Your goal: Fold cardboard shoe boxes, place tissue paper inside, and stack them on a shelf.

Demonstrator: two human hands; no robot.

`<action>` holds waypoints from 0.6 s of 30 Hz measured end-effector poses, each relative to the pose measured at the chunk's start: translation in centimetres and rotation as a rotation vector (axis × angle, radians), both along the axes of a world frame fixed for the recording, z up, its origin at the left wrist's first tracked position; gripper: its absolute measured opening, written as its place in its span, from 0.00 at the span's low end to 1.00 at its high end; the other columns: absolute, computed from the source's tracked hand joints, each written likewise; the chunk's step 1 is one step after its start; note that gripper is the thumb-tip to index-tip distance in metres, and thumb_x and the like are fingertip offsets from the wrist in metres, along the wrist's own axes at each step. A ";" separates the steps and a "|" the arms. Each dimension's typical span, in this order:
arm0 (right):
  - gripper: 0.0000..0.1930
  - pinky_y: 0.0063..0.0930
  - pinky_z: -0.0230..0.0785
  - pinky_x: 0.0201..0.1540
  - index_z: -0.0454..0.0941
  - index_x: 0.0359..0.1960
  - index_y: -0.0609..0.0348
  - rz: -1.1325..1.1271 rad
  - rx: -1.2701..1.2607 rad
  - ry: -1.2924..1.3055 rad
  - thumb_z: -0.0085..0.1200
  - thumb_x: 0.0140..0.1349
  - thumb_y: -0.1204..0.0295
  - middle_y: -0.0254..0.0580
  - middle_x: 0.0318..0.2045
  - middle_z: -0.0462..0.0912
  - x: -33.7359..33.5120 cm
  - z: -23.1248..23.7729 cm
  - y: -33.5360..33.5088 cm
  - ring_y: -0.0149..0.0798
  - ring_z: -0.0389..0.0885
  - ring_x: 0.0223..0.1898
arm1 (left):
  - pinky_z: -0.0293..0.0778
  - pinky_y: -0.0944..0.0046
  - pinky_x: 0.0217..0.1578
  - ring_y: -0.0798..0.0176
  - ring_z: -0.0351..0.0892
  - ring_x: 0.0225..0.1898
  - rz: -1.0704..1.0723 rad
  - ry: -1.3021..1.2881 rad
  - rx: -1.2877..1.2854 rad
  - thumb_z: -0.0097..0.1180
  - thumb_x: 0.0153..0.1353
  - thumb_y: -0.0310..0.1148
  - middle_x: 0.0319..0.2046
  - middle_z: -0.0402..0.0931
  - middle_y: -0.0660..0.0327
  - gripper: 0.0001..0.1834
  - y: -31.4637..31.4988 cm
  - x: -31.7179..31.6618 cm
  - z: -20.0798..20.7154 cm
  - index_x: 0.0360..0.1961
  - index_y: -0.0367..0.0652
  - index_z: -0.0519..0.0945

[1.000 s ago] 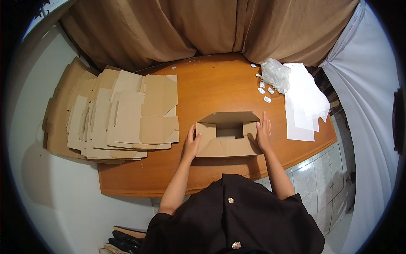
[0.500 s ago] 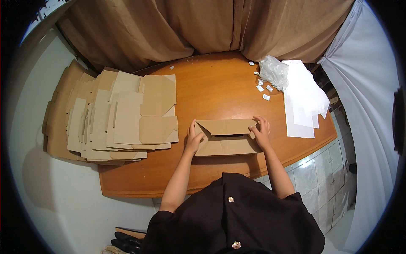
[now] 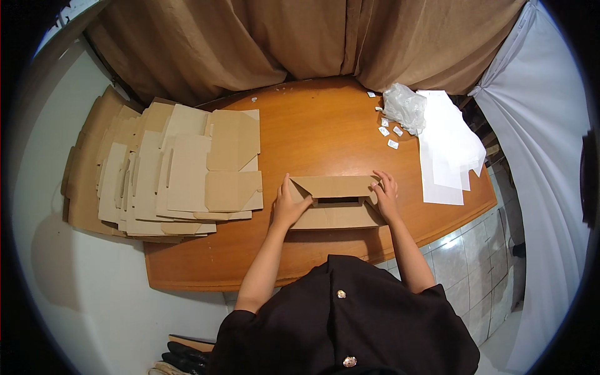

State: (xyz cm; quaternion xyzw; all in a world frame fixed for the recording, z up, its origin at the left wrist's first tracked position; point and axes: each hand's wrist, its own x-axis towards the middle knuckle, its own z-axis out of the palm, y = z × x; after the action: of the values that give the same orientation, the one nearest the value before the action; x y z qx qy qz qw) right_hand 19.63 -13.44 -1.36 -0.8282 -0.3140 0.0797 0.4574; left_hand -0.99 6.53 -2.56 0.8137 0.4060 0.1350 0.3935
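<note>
Cardboard carton (image 3: 337, 217), its long flaps slanting in toward a dark slot, sits near the front edge of the wooden table (image 3: 312, 134). The left hand (image 3: 290, 207) holds its left end — thumb on top, fingers outside. The right hand (image 3: 386, 195) holds the far right corner — thumb on the flap. Flattened cartons (image 3: 185, 178) are piled leftward.

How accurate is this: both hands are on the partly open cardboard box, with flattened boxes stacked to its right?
One slip: the head view shows the flattened boxes stacked left of the partly open cardboard box. The left hand and right hand are on it.
</note>
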 end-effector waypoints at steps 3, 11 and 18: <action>0.20 0.44 0.42 0.62 0.73 0.51 0.44 0.007 -0.024 0.051 0.51 0.58 0.56 0.47 0.58 0.62 0.1 -0.1 0.1 0.48 0.54 0.61 | 0.62 0.47 0.54 0.46 0.64 0.58 -0.003 -0.210 -0.102 0.67 0.41 0.48 0.59 0.58 0.45 0.57 0.5 -0.1 -1.4 0.67 0.46 0.44; 0.20 0.45 0.41 0.62 0.74 0.50 0.45 -0.008 -0.012 0.026 0.50 0.58 0.53 0.47 0.58 0.62 0.1 -0.7 -0.1 0.49 0.54 0.61 | 0.57 0.47 0.57 0.47 0.64 0.58 0.009 0.342 0.084 0.62 0.47 0.45 0.58 0.61 0.46 0.49 -0.8 1.1 3.2 0.66 0.48 0.48; 0.20 0.45 0.42 0.62 0.74 0.50 0.47 0.007 0.038 0.067 0.50 0.59 0.54 0.48 0.57 0.62 0.1 -0.9 0.2 0.49 0.55 0.61 | 0.52 0.53 0.61 0.46 0.56 0.62 0.066 -0.354 -0.280 0.46 0.60 0.48 0.59 0.58 0.43 0.33 1.6 0.3 -2.0 0.62 0.42 0.58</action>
State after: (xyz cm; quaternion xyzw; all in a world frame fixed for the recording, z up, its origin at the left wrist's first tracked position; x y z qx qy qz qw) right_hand 19.77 -13.26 -2.22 -0.8150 -0.3031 0.1028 0.4831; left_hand -0.68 8.17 -4.55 0.7009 0.3718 0.2310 0.5631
